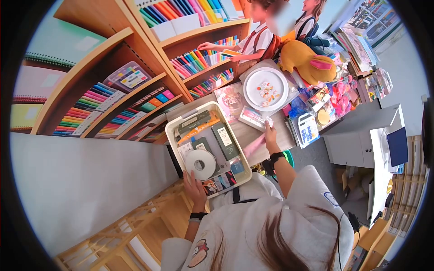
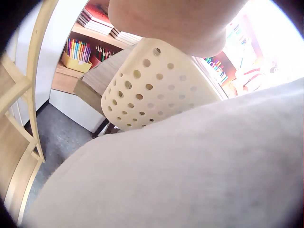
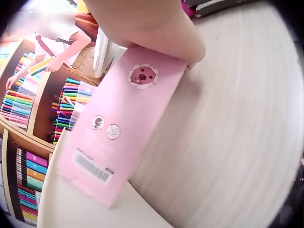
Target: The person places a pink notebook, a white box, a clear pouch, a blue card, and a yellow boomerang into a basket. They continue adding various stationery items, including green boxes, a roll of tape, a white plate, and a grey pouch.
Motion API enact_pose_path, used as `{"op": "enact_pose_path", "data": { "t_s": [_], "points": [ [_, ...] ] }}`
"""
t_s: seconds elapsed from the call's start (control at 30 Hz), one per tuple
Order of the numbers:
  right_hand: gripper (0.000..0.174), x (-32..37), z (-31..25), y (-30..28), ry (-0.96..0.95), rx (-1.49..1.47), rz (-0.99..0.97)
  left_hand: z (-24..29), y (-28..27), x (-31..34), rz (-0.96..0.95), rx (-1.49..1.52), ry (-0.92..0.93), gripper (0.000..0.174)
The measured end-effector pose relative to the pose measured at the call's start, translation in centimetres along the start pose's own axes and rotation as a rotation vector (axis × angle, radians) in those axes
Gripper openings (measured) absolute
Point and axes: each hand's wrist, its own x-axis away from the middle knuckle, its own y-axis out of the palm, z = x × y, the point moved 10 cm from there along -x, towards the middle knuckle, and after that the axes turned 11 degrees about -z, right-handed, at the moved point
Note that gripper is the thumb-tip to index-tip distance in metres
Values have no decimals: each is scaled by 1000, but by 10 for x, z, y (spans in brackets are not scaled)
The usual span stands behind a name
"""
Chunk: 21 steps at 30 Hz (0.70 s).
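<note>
My right hand pinches one end of a flat pink box, which bears a cartoon face and a barcode. The box slants down beside the right rim of a cream plastic basket. At the basket's near left corner, my left hand grips the rim; its fingers are mostly hidden in the left wrist view, where the basket's holed wall shows. Inside the basket lie a white roll, dark grey boxes and several small packages. A white box lies just beyond my right hand.
A white round turntable with small stickers stands farther back, by a yellow plush toy. Shelves of pens rise at the left and back. A calculator and piled packages stand right; a wooden railing runs lower left.
</note>
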Motion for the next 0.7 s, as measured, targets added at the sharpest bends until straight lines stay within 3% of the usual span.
{"op": "enact_pose_path", "data": {
  "t_s": [0.07, 0.17, 0.37, 0.57, 0.7],
  "points": [
    [49, 13, 0, -16, 13, 34, -21, 2, -2, -1, 26, 17, 5, 41],
    [57, 29, 34, -41, 229, -80, -83, 6, -4, 0, 17, -10, 3, 40],
    [45, 96, 14, -67, 361, -197, -121, 3, -1, 2, -1, -78, 5, 36],
    [39, 125, -34, -45, 273, -152, -251, 9, -6, 4, -19, -76, -30, 33],
    [38, 134, -69, 5, 233, -36, -336, 8, -8, 6, 0, -15, -30, 33]
  ]
}}
